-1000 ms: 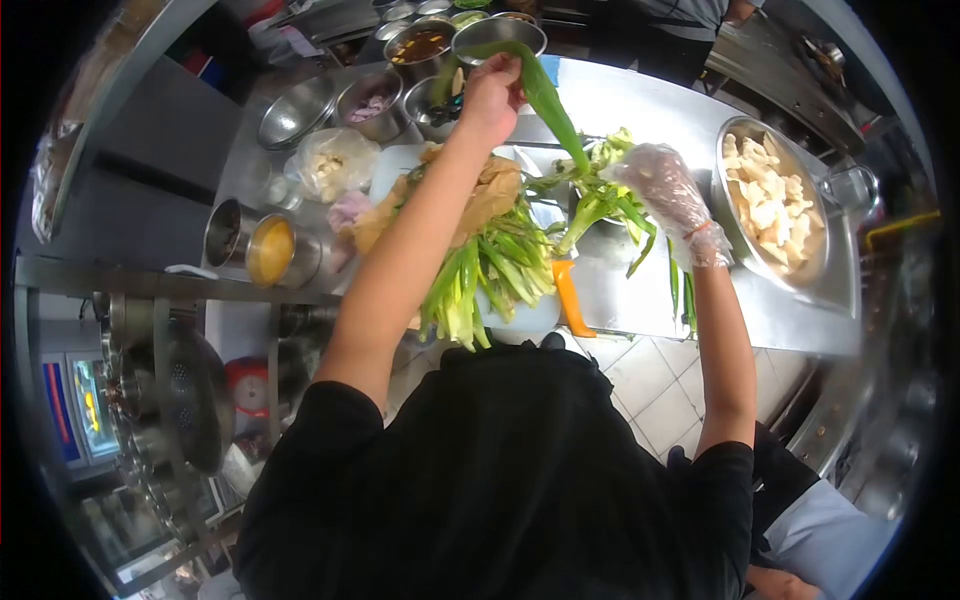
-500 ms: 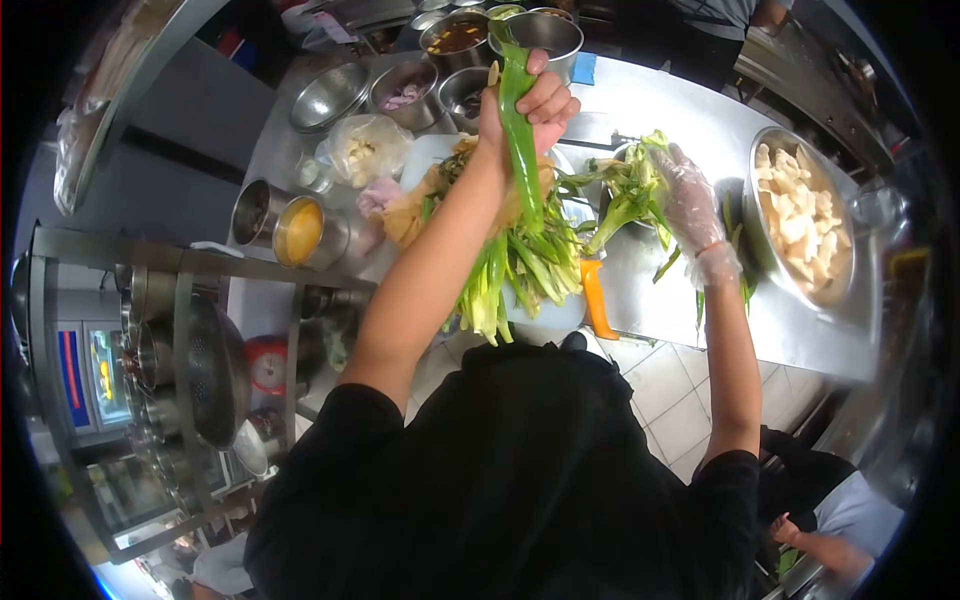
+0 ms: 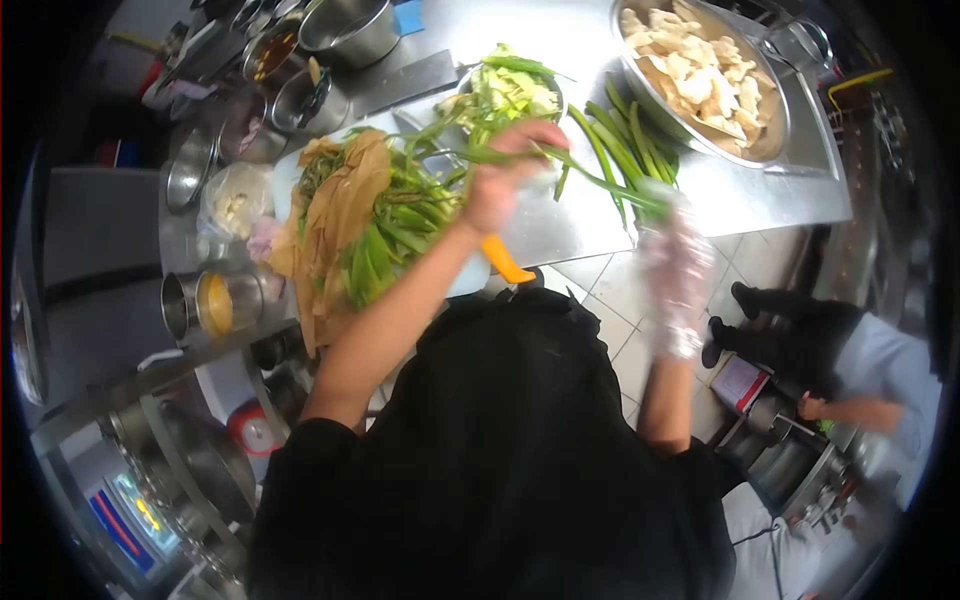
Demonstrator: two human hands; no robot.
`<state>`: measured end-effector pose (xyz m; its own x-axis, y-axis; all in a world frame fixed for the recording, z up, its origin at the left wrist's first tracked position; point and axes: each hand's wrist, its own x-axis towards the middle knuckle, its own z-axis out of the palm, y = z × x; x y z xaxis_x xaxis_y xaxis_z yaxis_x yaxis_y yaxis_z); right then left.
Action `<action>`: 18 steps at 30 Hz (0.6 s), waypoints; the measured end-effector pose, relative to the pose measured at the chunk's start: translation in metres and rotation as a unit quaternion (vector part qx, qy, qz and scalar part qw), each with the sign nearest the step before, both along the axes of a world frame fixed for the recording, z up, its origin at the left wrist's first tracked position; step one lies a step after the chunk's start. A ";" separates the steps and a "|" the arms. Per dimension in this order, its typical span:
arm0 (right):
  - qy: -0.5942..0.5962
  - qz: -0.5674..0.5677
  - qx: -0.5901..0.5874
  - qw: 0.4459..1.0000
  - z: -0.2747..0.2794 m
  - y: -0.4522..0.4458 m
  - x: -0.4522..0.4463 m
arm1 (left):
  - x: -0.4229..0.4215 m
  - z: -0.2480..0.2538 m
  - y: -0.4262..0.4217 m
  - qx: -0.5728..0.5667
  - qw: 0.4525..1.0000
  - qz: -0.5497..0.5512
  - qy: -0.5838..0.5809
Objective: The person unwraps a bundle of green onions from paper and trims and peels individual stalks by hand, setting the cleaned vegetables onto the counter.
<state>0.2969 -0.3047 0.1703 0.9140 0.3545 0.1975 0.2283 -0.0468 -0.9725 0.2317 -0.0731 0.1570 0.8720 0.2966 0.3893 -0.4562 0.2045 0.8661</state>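
Both hands have shifted since the earlier frame: the bare left hand (image 3: 500, 182) has come down from beside the metal pots to sit between the greens, and the gloved right hand (image 3: 678, 262) has drawn back from the leafy stuff, nearer the body. From the head camera, a long green leaf (image 3: 602, 184) now stretches between them, above the near side of the table (image 3: 760, 196).

On the left, the fingers are curled closed around the leaf; on the right, its far end meets the glove's fingertips, but blur hides how firmly they pinch, so I cannot tell. Loose green stalks (image 3: 622, 150) lie just beyond the leaf, near the big bowl of pale pieces (image 3: 700, 85). More greens (image 3: 410, 215) rest beside crumpled brown paper (image 3: 347, 195).

One likely trouble is the thin leaf tearing or slipping, should the hands pull unevenly or the smooth glove slide. Because the right hand appears over the floor (image 3: 622, 290), a dropped piece could land on the tiles. An orange handle (image 3: 507, 262) juts past the table's edge close to the left wrist, so a careless sweep might knock it.

As for pose, the left forearm slants inward across the greens, while the right forearm points almost straight ahead, its hand lower in view.
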 end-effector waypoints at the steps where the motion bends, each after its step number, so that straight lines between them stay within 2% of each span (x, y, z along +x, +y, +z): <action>1: 0.075 -0.047 0.068 0.994 0.007 -0.029 0.012 | -0.013 -0.009 -0.021 -0.030 0.993 -0.042 0.107; 2: 0.139 -0.100 0.141 0.975 0.015 -0.058 0.023 | -0.022 -0.028 -0.038 -0.056 0.983 -0.099 0.145; 3: 0.108 -0.121 0.096 0.982 0.033 -0.075 0.035 | -0.032 -0.058 -0.051 -0.057 0.975 -0.138 0.162; 5: -0.011 -0.081 -0.120 0.989 0.075 -0.087 0.056 | -0.063 -0.073 -0.059 0.017 0.932 -0.199 0.303; 7: -0.038 -0.028 -0.228 0.973 0.087 -0.072 0.090 | -0.094 -0.068 -0.054 0.110 0.918 -0.210 0.318; 8: -0.033 -0.002 -0.267 0.963 0.085 -0.060 0.109 | -0.109 -0.063 -0.048 0.106 0.919 -0.186 0.330; 10: -0.162 0.111 -0.482 0.854 0.072 -0.008 0.143 | -0.136 -0.058 -0.038 0.065 0.931 -0.117 0.340; 11: -0.190 0.130 -0.460 0.857 0.057 0.019 0.129 | -0.148 -0.056 -0.032 0.030 0.937 -0.066 0.342; 13: -0.247 0.169 -0.416 0.859 0.027 0.070 0.101 | -0.175 -0.032 -0.007 0.140 0.930 0.125 0.317; 15: -0.278 0.228 -0.310 0.880 0.026 0.121 0.027 | -0.206 -0.014 0.014 0.149 0.877 0.265 0.371; 16: -0.288 0.288 -0.303 0.862 0.023 0.136 -0.012 | -0.225 -0.014 0.022 0.226 0.845 0.338 0.348; 17: -0.271 0.344 -0.228 0.870 -0.022 0.146 -0.035 | -0.244 -0.019 0.028 0.254 0.819 0.365 0.364; 18: -0.297 0.362 -0.228 0.854 -0.031 0.152 -0.068 | -0.261 -0.023 0.029 0.259 0.801 0.388 0.375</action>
